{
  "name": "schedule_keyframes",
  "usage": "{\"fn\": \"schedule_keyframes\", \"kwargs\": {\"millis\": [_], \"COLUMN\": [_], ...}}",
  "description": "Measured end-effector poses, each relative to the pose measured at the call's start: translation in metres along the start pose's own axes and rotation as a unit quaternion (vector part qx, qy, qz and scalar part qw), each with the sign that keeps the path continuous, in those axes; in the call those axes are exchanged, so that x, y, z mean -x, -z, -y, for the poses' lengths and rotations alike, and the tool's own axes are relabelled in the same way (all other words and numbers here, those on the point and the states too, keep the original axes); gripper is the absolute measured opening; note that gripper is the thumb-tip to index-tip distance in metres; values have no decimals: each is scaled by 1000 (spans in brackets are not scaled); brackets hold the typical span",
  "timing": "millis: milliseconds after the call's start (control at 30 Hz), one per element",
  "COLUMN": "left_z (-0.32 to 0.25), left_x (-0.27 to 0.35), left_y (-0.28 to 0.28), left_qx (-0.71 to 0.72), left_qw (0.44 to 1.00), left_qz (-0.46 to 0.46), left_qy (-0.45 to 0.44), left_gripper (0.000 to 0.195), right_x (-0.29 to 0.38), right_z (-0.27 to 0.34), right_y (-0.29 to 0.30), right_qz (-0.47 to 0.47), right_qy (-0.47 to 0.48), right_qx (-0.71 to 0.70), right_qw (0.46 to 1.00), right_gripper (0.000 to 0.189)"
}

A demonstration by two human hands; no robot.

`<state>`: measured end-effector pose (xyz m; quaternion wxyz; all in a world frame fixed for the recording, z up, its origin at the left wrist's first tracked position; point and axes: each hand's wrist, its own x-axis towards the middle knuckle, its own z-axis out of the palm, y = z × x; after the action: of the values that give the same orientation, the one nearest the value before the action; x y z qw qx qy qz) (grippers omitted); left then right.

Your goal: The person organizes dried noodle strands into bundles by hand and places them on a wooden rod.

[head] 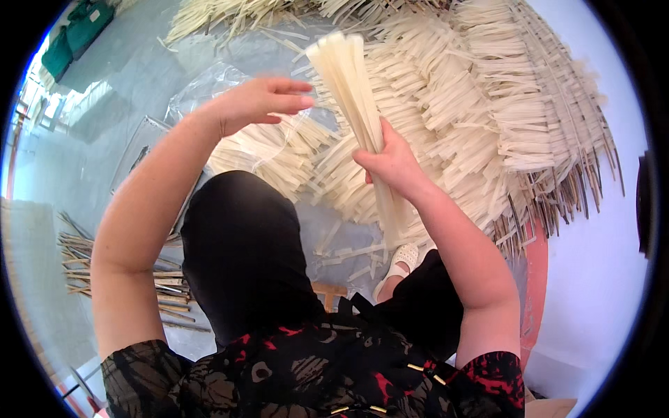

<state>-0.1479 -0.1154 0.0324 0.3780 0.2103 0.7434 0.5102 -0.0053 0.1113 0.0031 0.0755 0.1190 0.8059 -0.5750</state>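
A bundle of long, flat, pale strips, perhaps dried noodles, is gripped around its middle by my right hand. Its upper end fans out and its lower end hangs over the floor. My left hand is raised to the left of the bundle, fingers apart, touching nothing. Below it, a clear plastic bag lies partly over a loose pile of similar strips. A large heap of such strips spreads behind and to the right of the bundle, many hanging in rows over thin sticks.
Bare wooden sticks lie at the left beside my leg. Stick ends jut from the heap near a white wall. Loose strips lie on the grey floor by my shoe. Green bags stand at the upper left.
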Motion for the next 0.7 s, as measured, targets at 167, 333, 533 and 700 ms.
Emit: {"fn": "schedule_keyframes", "kwargs": {"millis": [167, 333, 533, 700], "left_z": [178, 276, 283, 244], "left_x": [-62, -73, -83, -70], "left_y": [6, -33, -14, 5], "left_qx": [-167, -470, -267, -250], "left_qw": [983, 881, 934, 878], "left_qz": [-6, -53, -237, -359], "left_qy": [-73, -16, -29, -192], "left_gripper": [28, 32, 40, 44], "right_x": [-26, -50, -83, -129], "right_z": [-57, -112, -165, -161], "right_y": [-18, -50, -86, -129], "right_qz": [37, 110, 161, 170], "right_qy": [-130, -183, -192, -120], "right_qx": [118, 143, 279, 338], "right_qw": [984, 967, 927, 918], "right_gripper": [64, 58, 63, 65]}}
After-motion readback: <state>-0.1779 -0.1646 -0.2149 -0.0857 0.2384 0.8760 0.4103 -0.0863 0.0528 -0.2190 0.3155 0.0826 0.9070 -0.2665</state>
